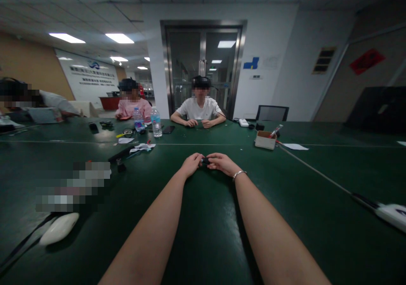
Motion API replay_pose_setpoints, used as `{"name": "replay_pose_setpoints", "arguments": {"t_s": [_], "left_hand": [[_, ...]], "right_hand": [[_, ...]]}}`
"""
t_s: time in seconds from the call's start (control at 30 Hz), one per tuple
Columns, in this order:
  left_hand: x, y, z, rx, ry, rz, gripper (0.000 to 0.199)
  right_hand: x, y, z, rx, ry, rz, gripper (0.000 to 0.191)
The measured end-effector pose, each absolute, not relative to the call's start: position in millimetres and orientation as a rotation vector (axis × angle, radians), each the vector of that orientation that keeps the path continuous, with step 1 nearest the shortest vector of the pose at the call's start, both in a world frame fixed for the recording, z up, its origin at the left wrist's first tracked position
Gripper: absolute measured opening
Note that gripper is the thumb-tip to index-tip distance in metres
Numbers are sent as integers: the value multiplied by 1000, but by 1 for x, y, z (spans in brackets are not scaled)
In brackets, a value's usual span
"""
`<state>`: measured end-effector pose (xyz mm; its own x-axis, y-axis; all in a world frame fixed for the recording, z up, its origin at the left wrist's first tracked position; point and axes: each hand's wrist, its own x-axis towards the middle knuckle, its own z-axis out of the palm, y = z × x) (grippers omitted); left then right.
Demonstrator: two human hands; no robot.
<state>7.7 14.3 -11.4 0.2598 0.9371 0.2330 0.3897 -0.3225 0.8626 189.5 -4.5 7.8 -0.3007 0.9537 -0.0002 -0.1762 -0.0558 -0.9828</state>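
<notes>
Remotely I note left hand (192, 165) and right hand (222, 164) pinched near-closed on black piece (206, 161), twelve o'clock, likely steadying it

The small piece (206, 160) I hold is black with a silvery end; my bracelet (239, 174) is silver, the surface (209, 217) dark green. I see a white rounded object (60, 229), a blue-labelled bottle (156, 122), a pink top (144, 108) and a white T-shirt (200, 108).

A small black object (206, 161) with a silvery left end is held sideways between fingers (213, 155).
</notes>
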Motion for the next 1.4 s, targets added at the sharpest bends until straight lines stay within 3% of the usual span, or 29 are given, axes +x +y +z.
{"name": "replay_pose_setpoints", "arguments": {"t_s": [0.47,1.4], "left_hand": [[8,12,-9,1866,1197,1023,36],[9,4,-1,1614,1134,1152,17]], "right_hand": [[189,-6,10,-944,-1261,1539,15],[190,-5,9,-939,-1265,1544,15]]}}
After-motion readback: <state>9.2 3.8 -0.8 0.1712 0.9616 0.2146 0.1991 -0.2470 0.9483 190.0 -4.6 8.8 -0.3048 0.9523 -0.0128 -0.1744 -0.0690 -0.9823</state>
